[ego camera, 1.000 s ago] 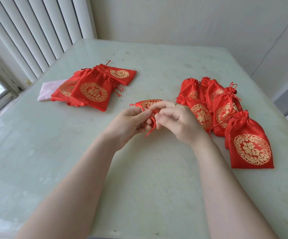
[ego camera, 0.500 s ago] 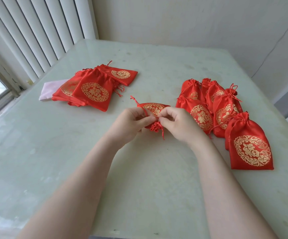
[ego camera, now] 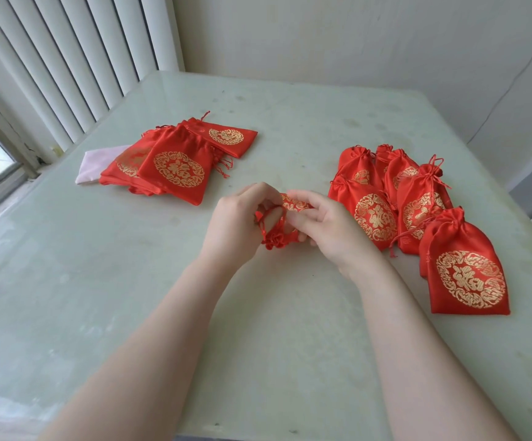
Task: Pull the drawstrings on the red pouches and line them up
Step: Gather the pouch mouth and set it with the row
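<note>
Red pouch [ego camera: 293, 203] neck cinched, bunched.

A pale green, glossy stone-like worktop [ego camera: 290, 329] fills most of the view, marked with faint smudges and stains. A flat pale pink fabric piece [ego camera: 94, 163] lies on its far left part. White vertical window blinds [ego camera: 67, 65] hang along the left, with a grey window frame [ego camera: 0, 176] below them. A plain off-white wall [ego camera: 354, 36] rises behind the worktop's far edge.

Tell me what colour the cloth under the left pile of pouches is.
Pale pink cloth, seen in the head view.
</note>
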A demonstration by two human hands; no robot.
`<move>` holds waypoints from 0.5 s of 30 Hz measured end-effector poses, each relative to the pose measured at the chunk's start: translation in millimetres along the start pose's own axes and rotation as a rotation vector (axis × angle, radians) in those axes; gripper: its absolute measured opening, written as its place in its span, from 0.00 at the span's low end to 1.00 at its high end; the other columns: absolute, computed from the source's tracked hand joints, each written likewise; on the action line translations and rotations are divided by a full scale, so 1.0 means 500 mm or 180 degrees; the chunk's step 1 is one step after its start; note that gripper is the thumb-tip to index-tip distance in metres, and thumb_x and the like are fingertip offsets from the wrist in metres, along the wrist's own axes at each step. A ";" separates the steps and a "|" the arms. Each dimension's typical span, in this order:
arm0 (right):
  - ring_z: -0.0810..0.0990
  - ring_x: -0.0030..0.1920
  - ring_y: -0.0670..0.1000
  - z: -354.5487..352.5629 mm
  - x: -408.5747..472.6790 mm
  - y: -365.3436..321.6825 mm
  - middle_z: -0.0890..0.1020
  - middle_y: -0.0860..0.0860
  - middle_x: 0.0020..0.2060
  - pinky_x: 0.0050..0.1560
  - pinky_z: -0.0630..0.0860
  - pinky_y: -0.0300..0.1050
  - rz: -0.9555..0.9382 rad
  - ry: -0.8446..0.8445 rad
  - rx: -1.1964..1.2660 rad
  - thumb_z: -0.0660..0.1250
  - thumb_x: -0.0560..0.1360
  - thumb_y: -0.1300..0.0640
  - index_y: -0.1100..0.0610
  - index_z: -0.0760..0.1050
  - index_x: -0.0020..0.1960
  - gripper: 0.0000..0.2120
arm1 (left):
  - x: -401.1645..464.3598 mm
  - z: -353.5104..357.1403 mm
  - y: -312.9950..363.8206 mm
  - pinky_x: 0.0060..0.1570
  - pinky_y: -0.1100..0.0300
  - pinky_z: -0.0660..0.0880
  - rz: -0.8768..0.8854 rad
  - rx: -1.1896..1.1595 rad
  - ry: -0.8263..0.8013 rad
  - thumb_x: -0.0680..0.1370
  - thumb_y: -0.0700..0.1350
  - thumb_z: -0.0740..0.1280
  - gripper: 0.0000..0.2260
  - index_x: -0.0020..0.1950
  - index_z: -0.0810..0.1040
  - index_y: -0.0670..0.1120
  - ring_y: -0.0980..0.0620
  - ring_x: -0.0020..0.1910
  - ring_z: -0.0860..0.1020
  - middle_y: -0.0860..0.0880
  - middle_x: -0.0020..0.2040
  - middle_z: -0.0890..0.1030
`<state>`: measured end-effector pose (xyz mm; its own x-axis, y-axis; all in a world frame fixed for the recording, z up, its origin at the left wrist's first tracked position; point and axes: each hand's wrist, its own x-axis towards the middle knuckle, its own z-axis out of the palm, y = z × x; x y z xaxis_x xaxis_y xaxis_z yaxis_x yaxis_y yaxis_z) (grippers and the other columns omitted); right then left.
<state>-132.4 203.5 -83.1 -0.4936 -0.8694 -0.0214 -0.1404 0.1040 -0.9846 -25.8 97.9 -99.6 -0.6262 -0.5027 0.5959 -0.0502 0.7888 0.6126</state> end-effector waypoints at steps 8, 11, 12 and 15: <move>0.75 0.32 0.40 0.003 0.005 0.013 0.78 0.46 0.31 0.36 0.72 0.34 -0.0206 0.0142 -0.0299 0.65 0.75 0.64 0.52 0.76 0.39 0.10 | 0.000 -0.007 0.004 0.32 0.71 0.68 0.0202 -0.0181 -0.0223 0.73 0.47 0.66 0.11 0.40 0.78 0.39 0.53 0.34 0.74 0.46 0.35 0.79; 0.72 0.33 0.38 -0.014 0.009 0.015 0.75 0.45 0.35 0.38 0.66 0.29 -0.0950 0.0622 -0.1487 0.63 0.74 0.63 0.54 0.74 0.38 0.07 | 0.000 -0.007 -0.005 0.33 0.68 0.70 0.0146 -0.0159 -0.0337 0.73 0.45 0.67 0.09 0.41 0.79 0.39 0.52 0.34 0.74 0.45 0.35 0.80; 0.71 0.33 0.39 -0.019 0.011 0.018 0.73 0.45 0.34 0.38 0.65 0.30 -0.1027 0.0623 -0.1521 0.63 0.74 0.61 0.55 0.72 0.37 0.08 | 0.000 -0.008 -0.005 0.34 0.70 0.68 0.0093 -0.0151 -0.0361 0.73 0.44 0.66 0.09 0.42 0.79 0.39 0.53 0.34 0.74 0.47 0.34 0.80; 0.70 0.36 0.45 -0.026 0.013 0.005 0.74 0.51 0.32 0.41 0.67 0.40 -0.0616 0.0600 -0.0510 0.60 0.70 0.55 0.57 0.72 0.30 0.12 | 0.004 -0.015 -0.008 0.35 0.72 0.66 -0.0022 -0.0082 -0.0509 0.77 0.43 0.60 0.11 0.44 0.78 0.37 0.54 0.34 0.73 0.49 0.33 0.77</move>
<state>-147.3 204.6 -83.6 -0.5927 -0.7773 0.2111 -0.3735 0.0330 -0.9270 -20.8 91.0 -97.0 -0.7420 -0.4437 0.5026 -0.0362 0.7751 0.6307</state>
